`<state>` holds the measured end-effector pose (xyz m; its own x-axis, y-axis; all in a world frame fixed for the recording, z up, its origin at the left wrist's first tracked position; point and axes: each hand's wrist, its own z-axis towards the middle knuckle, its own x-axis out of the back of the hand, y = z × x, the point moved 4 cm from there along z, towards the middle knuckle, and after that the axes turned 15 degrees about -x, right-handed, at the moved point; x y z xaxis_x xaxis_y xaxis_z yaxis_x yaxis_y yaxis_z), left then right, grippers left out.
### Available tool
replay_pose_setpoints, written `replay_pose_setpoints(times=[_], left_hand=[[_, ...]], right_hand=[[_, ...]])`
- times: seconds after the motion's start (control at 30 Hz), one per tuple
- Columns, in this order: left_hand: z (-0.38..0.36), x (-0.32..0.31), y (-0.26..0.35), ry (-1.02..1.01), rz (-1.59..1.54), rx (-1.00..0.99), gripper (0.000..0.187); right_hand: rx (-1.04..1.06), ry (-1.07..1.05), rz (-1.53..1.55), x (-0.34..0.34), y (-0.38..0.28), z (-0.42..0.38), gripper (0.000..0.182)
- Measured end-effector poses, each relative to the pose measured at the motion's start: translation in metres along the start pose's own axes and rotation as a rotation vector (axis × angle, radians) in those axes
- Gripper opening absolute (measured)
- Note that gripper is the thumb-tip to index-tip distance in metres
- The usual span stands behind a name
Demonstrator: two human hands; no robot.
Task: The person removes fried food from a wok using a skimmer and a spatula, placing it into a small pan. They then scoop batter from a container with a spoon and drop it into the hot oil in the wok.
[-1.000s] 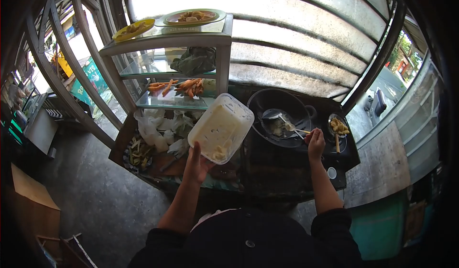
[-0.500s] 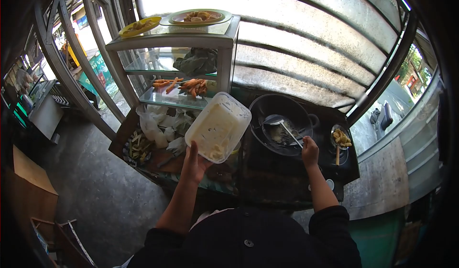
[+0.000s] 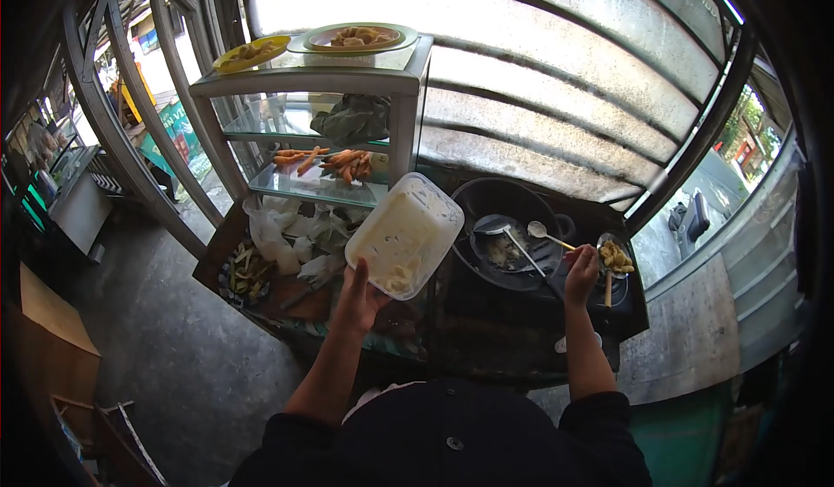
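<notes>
While the left hand [image 3: 358, 294] grips the near edge of a translucent plastic tub [image 3: 403, 235], the tub sits tilted at frame centre, mouth toward the camera, pale food pieces collected in its lower corner. Right hand [image 3: 580, 271], right of centre, is closed around a thin handle of a spoon [image 3: 546, 234] whose bowl points toward the dark wok [image 3: 508, 231]. Wok holds a ladle [image 3: 491, 226] and some residue. Small dish of fried pieces [image 3: 615, 256] just right of the hand. Glass shelf [image 3: 317, 183] (upper centre-left) carries orange fried sticks [image 3: 334, 159]; two green plates [image 3: 352, 37] on top. Plastic bags [image 3: 291, 231] lie on the counter [image 3: 304, 300] below the shelf.
</notes>
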<state>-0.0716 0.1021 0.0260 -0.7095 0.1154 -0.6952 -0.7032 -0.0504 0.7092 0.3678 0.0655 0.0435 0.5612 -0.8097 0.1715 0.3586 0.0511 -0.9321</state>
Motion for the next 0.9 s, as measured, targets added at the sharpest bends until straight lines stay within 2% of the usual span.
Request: replay_pose_setpoints(times=[0.03, 0.17, 0.23, 0.37, 0.43, 0.47, 0.53, 0.57, 0.63, 0.77, 0.83, 0.87, 0.9], left_hand=[[0.001, -0.001, -0.002, -0.009, 0.001, 0.013, 0.086], [0.007, -0.002, -0.017, -0.028, 0.005, 0.076, 0.085], [0.009, -0.006, -0.023, -0.048, 0.003, 0.106, 0.085], [0.009, -0.011, -0.028, -0.163, -0.025, 0.12, 0.083], [0.008, -0.014, -0.022, -0.197, -0.004, 0.123, 0.086], [0.007, -0.014, -0.019, -0.226, 0.018, 0.117, 0.09], [0.009, -0.008, -0.015, -0.273, -0.014, 0.108, 0.088], [0.01, -0.006, -0.012, -0.316, -0.047, 0.093, 0.086], [0.008, -0.006, 0.001, -0.35, -0.026, 0.092, 0.091], [0.008, 0.003, 0.006, -0.416, 0.103, 0.042, 0.103], [0.004, 0.002, 0.011, -0.413, 0.156, 0.025, 0.104], [0.003, 0.0, 0.014, -0.409, 0.208, 0.001, 0.106], [0.002, -0.002, 0.018, -0.411, 0.211, -0.002, 0.106]], right_hand=[[-0.112, -0.019, 0.17, 0.002, -0.006, 0.002, 0.03], [-0.221, -0.09, 0.393, -0.005, -0.064, -0.02, 0.034], [-0.272, -0.238, 0.58, -0.017, -0.091, -0.041, 0.036], [-0.271, -0.37, 0.554, -0.043, -0.117, -0.096, 0.037], [-0.117, -0.538, 0.37, -0.058, -0.121, -0.119, 0.033], [-0.122, -0.532, 0.368, -0.058, -0.123, -0.127, 0.033], [0.102, -0.561, 0.13, -0.058, -0.141, -0.142, 0.027], [0.098, -0.558, 0.129, -0.056, -0.146, -0.145, 0.027], [0.395, -0.501, -0.065, -0.05, -0.164, -0.153, 0.024], [0.359, -0.569, -0.114, -0.051, -0.165, -0.169, 0.024], [0.119, -0.667, -0.001, -0.059, -0.16, -0.18, 0.026], [0.119, -0.667, 0.002, -0.063, -0.161, -0.185, 0.026], [-0.061, -0.671, 0.07, -0.066, -0.156, -0.187, 0.027]])
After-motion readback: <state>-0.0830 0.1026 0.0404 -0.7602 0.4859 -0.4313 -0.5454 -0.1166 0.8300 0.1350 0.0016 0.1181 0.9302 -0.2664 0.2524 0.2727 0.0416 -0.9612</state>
